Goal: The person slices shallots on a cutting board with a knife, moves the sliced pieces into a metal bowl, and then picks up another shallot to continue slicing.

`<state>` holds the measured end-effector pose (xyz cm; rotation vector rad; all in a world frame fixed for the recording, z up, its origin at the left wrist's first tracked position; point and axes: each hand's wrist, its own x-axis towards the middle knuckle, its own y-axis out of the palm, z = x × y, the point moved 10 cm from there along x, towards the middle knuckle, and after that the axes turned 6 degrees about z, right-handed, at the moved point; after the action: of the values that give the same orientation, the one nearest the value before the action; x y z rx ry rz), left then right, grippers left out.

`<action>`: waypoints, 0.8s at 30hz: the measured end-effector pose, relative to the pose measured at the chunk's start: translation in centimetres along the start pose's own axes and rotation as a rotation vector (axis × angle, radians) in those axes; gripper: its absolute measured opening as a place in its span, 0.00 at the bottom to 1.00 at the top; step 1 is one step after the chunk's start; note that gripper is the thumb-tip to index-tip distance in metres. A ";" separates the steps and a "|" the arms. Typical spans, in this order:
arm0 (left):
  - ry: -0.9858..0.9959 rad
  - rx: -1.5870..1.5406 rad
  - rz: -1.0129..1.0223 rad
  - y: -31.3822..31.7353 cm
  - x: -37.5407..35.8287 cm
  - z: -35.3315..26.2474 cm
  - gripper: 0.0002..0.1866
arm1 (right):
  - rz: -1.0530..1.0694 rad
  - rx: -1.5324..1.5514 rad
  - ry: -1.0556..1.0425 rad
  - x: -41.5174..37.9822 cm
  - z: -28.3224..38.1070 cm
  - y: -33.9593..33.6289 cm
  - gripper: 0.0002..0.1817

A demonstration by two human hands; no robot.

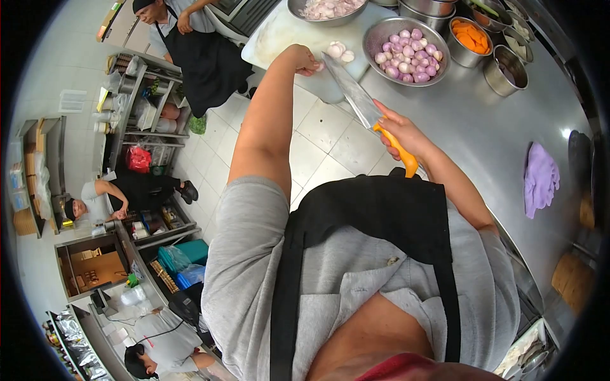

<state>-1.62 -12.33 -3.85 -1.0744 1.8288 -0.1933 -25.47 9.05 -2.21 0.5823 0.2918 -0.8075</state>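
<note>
My right hand (pixel 400 132) is wrapped round the yellow handle of a large kitchen knife (pixel 352 95). Its broad blade slants up and left, with the tip beside my left hand (pixel 304 61). The fingers of that hand are pinched on a small pinkish shallot (pixel 319 66) at the edge of the white cutting board (pixel 273 38); the fingers partly hide it. A few pale peeled shallot pieces (pixel 337 51) lie just beyond the blade. To their right is a steel bowl (pixel 370 51) of whole purple shallots (pixel 410 56).
Sliced shallots (pixel 330 7) fill another bowl at the back. Orange carrot slices (pixel 471 36) sit in a steel pot, near another steel pot (pixel 506 71). A purple glove (pixel 541 180) lies on the steel counter (pixel 470 146). Three other people and shelves (pixel 136 108) are at left.
</note>
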 end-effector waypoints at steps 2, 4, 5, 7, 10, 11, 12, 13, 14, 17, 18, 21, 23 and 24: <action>-0.002 -0.005 0.016 0.2 0.2 0.4 0.16 | -0.003 0.001 0.000 0.6 0.1 0.4 0.28; 0.002 0.083 -0.001 0.2 -0.7 -0.5 0.14 | -0.002 0.000 -0.003 1.3 0.3 0.8 0.29; 0.001 0.081 -0.001 0.1 -0.8 -0.4 0.14 | 0.001 -0.002 -0.017 1.7 0.5 1.0 0.29; 0.019 0.038 -0.019 0.0 -0.7 -0.4 0.14 | 0.003 -0.004 -0.026 2.3 0.7 1.3 0.30; 0.057 -0.043 -0.057 -0.1 -0.4 0.1 0.14 | -0.013 -0.019 -0.035 2.4 1.0 1.6 0.30; 0.057 -0.042 -0.058 -0.1 -0.3 0.3 0.14 | -0.031 -0.040 -0.019 2.2 1.0 1.6 0.30; 0.067 -0.033 -0.064 -0.1 -0.8 0.0 0.14 | -0.046 -0.062 -0.006 2.0 1.1 1.7 0.30; 0.076 -0.021 -0.070 -0.2 -1.1 -0.2 0.14 | -0.044 -0.060 -0.012 1.9 1.2 1.8 0.30; 0.075 -0.017 -0.070 -0.2 -1.2 -0.1 0.14 | -0.045 -0.070 0.003 1.8 1.1 1.8 0.30; 0.096 -0.109 -0.120 -0.1 -1.4 0.2 0.14 | -0.059 -0.100 0.015 2.3 0.8 1.6 0.31; 0.090 -0.081 -0.176 -0.5 -1.7 0.2 0.15 | -0.065 -0.123 0.007 2.6 1.0 1.5 0.31; 0.123 0.036 -0.253 -1.4 -1.4 0.2 0.16 | -0.101 -0.178 -0.020 4.2 2.0 1.8 0.31; 0.171 0.128 -0.271 -1.3 -1.0 0.1 0.17 | -0.099 -0.174 -0.016 4.3 2.2 2.1 0.31; 0.181 0.163 -0.319 -1.6 -1.2 0.0 0.19 | -0.098 -0.171 -0.012 4.2 2.2 2.2 0.31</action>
<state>-0.53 -12.39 -2.22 -1.2594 1.7545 -0.6364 -21.01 6.41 -1.53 0.4045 0.3764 -0.8702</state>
